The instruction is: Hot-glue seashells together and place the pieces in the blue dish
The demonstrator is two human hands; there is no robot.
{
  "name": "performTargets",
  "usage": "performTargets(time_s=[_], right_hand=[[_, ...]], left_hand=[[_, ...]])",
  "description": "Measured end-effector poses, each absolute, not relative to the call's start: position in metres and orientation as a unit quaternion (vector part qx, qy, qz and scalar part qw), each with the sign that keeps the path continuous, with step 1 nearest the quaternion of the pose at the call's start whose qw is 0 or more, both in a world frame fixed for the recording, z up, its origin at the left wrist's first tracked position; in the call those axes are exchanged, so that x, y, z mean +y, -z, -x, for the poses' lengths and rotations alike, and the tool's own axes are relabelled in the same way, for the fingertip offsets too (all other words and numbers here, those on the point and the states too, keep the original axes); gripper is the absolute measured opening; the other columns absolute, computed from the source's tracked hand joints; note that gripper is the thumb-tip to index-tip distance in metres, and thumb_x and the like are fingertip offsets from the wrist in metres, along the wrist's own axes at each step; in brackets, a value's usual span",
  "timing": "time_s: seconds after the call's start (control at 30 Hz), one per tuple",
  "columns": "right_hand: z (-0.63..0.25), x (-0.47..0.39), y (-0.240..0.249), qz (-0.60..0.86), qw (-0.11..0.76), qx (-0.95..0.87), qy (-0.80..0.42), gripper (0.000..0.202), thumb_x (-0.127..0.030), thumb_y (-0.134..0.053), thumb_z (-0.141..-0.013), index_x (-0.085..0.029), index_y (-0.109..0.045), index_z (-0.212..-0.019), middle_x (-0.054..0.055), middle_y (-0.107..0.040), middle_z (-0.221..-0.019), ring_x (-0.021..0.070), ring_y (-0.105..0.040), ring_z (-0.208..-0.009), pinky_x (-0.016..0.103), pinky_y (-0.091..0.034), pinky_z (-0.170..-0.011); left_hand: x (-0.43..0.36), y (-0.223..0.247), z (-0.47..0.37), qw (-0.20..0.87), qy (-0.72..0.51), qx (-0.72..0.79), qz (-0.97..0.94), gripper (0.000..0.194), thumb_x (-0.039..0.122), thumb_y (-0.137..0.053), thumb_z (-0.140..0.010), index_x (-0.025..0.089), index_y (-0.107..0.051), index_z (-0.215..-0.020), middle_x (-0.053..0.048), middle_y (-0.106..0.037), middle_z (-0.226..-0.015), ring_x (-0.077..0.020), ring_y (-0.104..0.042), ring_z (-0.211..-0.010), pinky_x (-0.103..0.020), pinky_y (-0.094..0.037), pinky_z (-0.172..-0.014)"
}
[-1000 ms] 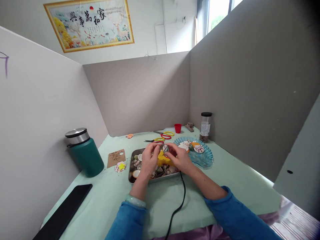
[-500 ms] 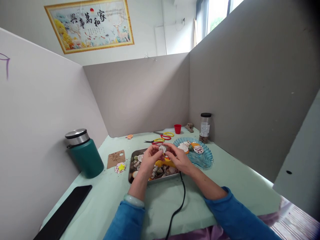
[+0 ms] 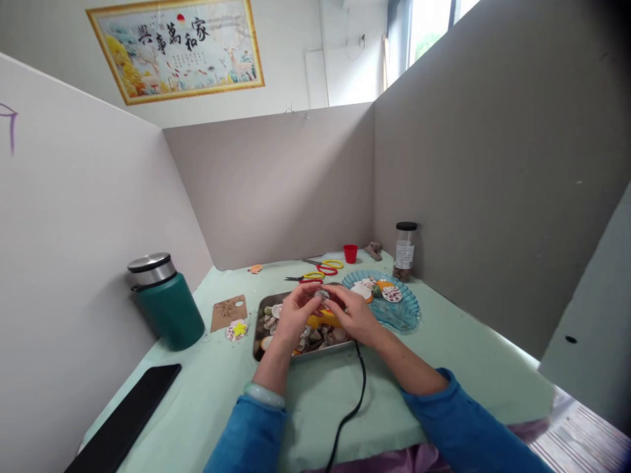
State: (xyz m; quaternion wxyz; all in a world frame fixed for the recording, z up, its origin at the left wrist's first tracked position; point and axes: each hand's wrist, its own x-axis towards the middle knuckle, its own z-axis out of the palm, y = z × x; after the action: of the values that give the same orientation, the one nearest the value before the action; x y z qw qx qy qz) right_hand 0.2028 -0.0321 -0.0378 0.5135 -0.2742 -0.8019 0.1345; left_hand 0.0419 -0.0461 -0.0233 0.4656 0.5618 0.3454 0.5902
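Above a metal tray [image 3: 259, 326], my left hand [image 3: 296, 310] and my right hand [image 3: 355, 313] meet, both closed on a small greyish-white shell [image 3: 322, 295] pinched between their fingertips. Its exact kind is too small to tell, and the fingers cover part of it. Mixed shells and small stones [image 3: 320, 338] fill the tray under the hands. A yellow glue gun [image 3: 325, 320] lies on top of them, partly hidden by my hands, its black cord [image 3: 355, 401] running toward me over the table edge.
Right of the tray sits a blue scalloped plate [image 3: 399, 318] with decorated discs. Scissors [image 3: 311, 276] and a red cup [image 3: 350, 253] are behind, a lidded jar [image 3: 405, 253] by the right panel. Leftward stand a green flask [image 3: 170, 309], a brown board [image 3: 227, 312] and a black slab [image 3: 131, 420].
The shell has turned slightly between my fingertips, its bright face less visible now. My fingers have shifted a little around it; the other things have stayed in place.
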Motion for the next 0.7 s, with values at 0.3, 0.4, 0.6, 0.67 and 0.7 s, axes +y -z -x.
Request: performTargets(time_s=[0.3, 0.4, 0.6, 0.67, 0.7], right_hand=[[-0.2017, -0.0308, 0.0418, 0.311, 0.531, -0.777, -0.134, 0.021, -0.029, -0.05, -0.092, -0.017, -0.06, -0.106, 0.005, -0.063, -0.08, 0.0159, -0.056, -0.069, 0.027, -0.045, -0.063], [-0.2021, -0.0321, 0.0409, 0.314, 0.531, -0.775, -0.137, 0.02, -0.03, -0.05, -0.092, -0.017, -0.061, -0.101, 0.004, -0.062, -0.077, 0.015, -0.056, -0.065, 0.026, -0.044, -0.061], [-0.2014, -0.0325, 0.0412, 0.315, 0.513, -0.783, -0.154, 0.025, -0.033, -0.056, -0.088, -0.018, -0.059, -0.108, 0.002, -0.062, -0.077, 0.0137, -0.053, -0.061, 0.026, -0.043, -0.058], [-0.2011, -0.0326, 0.0414, 0.316, 0.51, -0.786, -0.151, 0.025, -0.033, -0.056, -0.088, -0.018, -0.059, -0.108, 0.002, -0.062, -0.077, 0.0137, -0.053, -0.061, 0.026, -0.042, -0.058], [-0.2011, -0.0328, 0.0413, 0.317, 0.509, -0.786, -0.151, 0.024, -0.032, -0.056, -0.088, -0.017, -0.059, -0.108, 0.002, -0.062, -0.077, 0.0138, -0.054, -0.061, 0.026, -0.042, -0.058]], left_hand=[[-0.0464, 0.0237, -0.0439, 0.469, -0.577, 0.379, -0.551, 0.037, 0.036, -0.077, -0.064, 0.013, -0.067, -0.092, -0.002, -0.065, -0.068, -0.0127, -0.061, -0.059, -0.027, -0.053, -0.061], [-0.0494, 0.021, -0.0458, 0.474, -0.575, 0.388, -0.543, 0.035, 0.036, -0.078, -0.063, 0.013, -0.066, -0.086, -0.003, -0.067, -0.073, -0.0138, -0.063, -0.062, -0.026, -0.054, -0.059], [-0.052, 0.0187, -0.0481, 0.489, -0.593, 0.377, -0.517, 0.033, 0.034, -0.079, -0.061, 0.013, -0.065, -0.081, -0.004, -0.066, -0.078, -0.014, -0.062, -0.064, -0.027, -0.056, -0.058], [-0.0515, 0.0194, -0.0478, 0.492, -0.593, 0.374, -0.517, 0.032, 0.033, -0.079, -0.061, 0.013, -0.065, -0.081, -0.004, -0.066, -0.077, -0.0139, -0.062, -0.065, -0.027, -0.056, -0.059], [-0.0511, 0.02, -0.0475, 0.493, -0.591, 0.372, -0.519, 0.031, 0.033, -0.079, -0.062, 0.013, -0.065, -0.081, -0.004, -0.066, -0.077, -0.0138, -0.062, -0.065, -0.028, -0.056, -0.06]])
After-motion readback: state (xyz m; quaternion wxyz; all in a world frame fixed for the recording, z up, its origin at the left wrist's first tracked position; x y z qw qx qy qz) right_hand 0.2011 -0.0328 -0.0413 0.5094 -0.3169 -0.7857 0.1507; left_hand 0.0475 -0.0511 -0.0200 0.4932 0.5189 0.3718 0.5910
